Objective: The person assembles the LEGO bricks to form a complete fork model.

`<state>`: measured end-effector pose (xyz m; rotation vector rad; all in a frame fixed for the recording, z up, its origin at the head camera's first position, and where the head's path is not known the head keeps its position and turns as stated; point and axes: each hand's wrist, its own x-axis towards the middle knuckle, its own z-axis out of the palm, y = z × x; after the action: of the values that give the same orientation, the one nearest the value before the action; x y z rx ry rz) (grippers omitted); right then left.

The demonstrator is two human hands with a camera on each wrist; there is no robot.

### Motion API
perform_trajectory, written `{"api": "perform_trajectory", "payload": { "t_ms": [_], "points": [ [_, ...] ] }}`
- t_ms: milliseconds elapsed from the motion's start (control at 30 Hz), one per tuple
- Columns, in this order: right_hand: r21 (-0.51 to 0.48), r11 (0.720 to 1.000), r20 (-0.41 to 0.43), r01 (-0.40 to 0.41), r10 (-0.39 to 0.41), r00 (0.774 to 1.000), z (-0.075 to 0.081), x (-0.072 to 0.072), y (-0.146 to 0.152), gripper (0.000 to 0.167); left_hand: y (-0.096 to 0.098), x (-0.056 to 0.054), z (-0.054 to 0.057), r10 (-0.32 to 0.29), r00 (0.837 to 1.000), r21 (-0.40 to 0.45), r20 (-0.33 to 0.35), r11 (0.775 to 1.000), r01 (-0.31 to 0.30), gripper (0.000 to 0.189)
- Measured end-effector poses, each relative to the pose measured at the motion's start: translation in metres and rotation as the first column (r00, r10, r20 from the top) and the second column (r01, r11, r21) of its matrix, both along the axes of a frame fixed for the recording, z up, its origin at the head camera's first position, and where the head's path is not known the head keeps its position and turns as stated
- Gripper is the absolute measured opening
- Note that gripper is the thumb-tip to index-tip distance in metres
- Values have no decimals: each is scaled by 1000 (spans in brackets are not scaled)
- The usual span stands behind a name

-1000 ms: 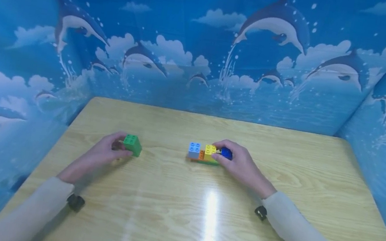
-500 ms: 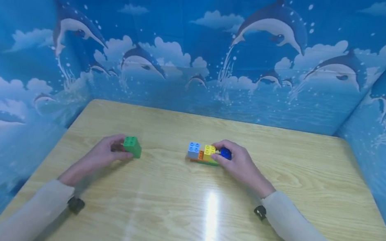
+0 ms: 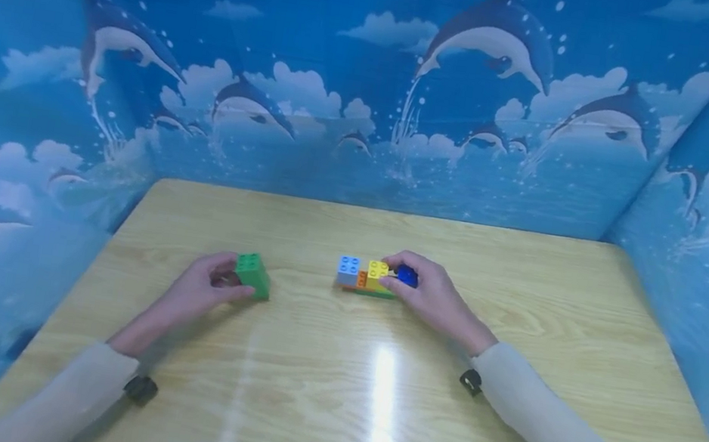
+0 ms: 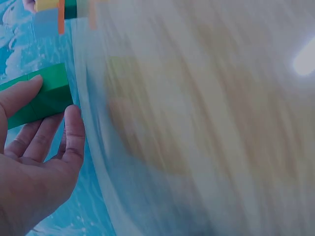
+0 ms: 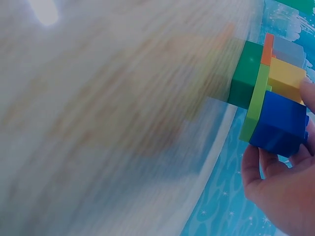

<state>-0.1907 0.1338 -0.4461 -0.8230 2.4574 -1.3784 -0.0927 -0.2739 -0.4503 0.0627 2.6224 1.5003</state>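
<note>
Thumb and fingers of my left hand (image 3: 195,293) grip a green block stack (image 3: 254,276), seemingly two bricks with a seam between them (image 4: 49,93). The stack leans, its studded top to the left. Right of centre, my right hand (image 3: 435,298) pinches a built brick assembly at its right end. In the right wrist view this has a dark blue brick (image 5: 279,123), a yellow brick (image 5: 286,78) and a light blue brick (image 5: 289,52) on a lime plate (image 5: 255,110) and an orange plate (image 5: 267,48). Beneath the plates sits a dark green brick (image 5: 245,76).
Both hands work over a wood-grain table (image 3: 303,381), with a bright light reflection at its front middle. A blue dolphin-print curtain (image 3: 321,78) stands behind the table's back edge and along both sides.
My left hand has moved a little right, toward the assembly, and the green stack has tilted further. My right hand keeps its hold; the head view has shifted slightly.
</note>
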Motion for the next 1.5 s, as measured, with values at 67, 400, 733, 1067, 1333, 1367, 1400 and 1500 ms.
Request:
{"api": "perform_trajectory", "payload": {
  "t_ms": [67, 400, 733, 1067, 1333, 1367, 1400, 1500],
  "points": [
    [-5, 1000, 1, 1, -1, 1000, 0, 0, -1, 33, 5, 2, 2, -21, 1000, 6, -7, 1000, 21, 43],
    [-1, 1000, 20, 14, -14, 1000, 0, 1, -1, 32, 46, 10, 7, -34, 999, 7, -11, 999, 34, 35],
    [4, 1000, 16, 8, -8, 1000, 0, 1, -3, 33, 87, 10, 1, -75, 995, 113, 65, 991, 68, 37],
    [9, 1000, 11, 10, -11, 1000, 1, 2, -4, 34, 126, 7, -9, -121, 991, 141, 58, 984, 112, 44],
    [28, 999, 3, 31, -31, 999, 1, 3, -4, 34, 153, 5, -15, -182, 982, 136, 49, 975, 174, 46],
    [26, 999, 4, 30, -31, 1000, 1, 3, -4, 34, 156, 4, -15, -180, 983, 134, 42, 976, 172, 47],
    [25, 999, 4, 28, -28, 1000, 1, 3, -4, 34, 158, 3, -15, -174, 984, 130, 37, 977, 168, 48],
    [23, 999, 2, 27, -28, 1000, 3, 1, -4, 35, 166, 0, -15, -163, 986, 116, 28, 981, 159, 51]
  ]
}}
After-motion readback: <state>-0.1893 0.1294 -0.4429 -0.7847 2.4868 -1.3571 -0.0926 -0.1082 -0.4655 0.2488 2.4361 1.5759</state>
